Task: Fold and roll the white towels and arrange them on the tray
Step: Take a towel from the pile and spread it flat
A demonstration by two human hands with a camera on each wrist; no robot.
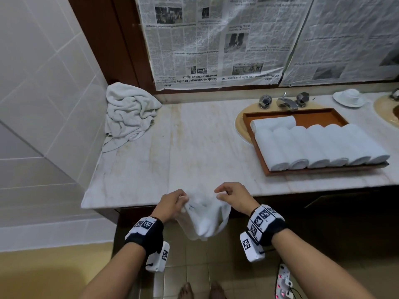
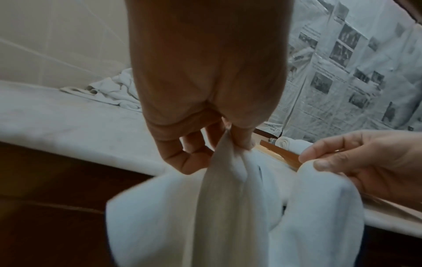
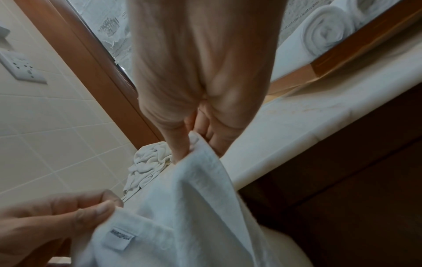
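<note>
A small white towel [image 1: 205, 216] hangs in the air just in front of the counter edge, held up by both hands. My left hand [image 1: 172, 202] pinches its left top edge [image 2: 224, 142], near a sewn label [image 3: 119, 239]. My right hand [image 1: 232, 196] pinches the right top corner [image 3: 194, 144]. The towel sags between them and droops below the counter. On the right, a brown wooden tray [image 1: 313, 114] holds several rolled white towels [image 1: 319, 145] side by side, with one more roll [image 1: 273, 123] lying across behind them.
A heap of crumpled white towels [image 1: 127, 113] lies in the counter's back left corner. The marble counter [image 1: 183, 147] lies between heap and tray. A tap [image 1: 285, 101] and a cup on a saucer [image 1: 348, 97] stand behind the tray. A power strip [image 1: 284, 283] lies on the floor.
</note>
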